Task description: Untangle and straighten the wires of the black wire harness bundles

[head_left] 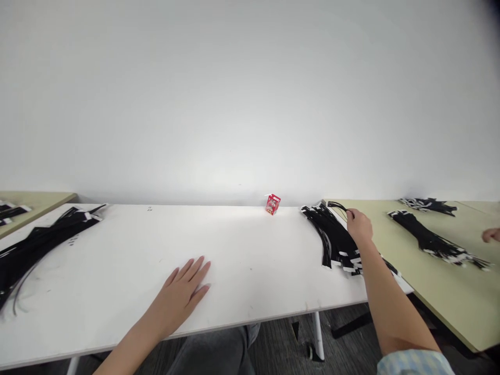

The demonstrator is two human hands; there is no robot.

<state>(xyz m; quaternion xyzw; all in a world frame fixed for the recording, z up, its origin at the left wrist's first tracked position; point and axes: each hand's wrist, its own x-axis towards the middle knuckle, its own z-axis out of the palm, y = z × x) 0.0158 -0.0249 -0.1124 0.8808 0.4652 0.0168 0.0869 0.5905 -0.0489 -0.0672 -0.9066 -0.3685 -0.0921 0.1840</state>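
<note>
My left hand (186, 289) lies flat on the white table (230, 245), fingers spread, holding nothing. Over at the right end of the table, my right hand (360, 226) is closed around a black cable (339, 206). The cable arches up from the hand toward the back, and its end is white. Just beneath and beside it rests a pile of black cables (332, 232) with white connector ends. My fingers hide part of the held cable, and my forearm covers the pile's right side.
Another heap of black cables (42, 242) lies on the table's left end. A small red box (272, 204) stands at the back near the wall. On the yellowish table (441, 291) at right lie more cable bundles (429, 237), with another person's hand (491, 235) at the edge.
</note>
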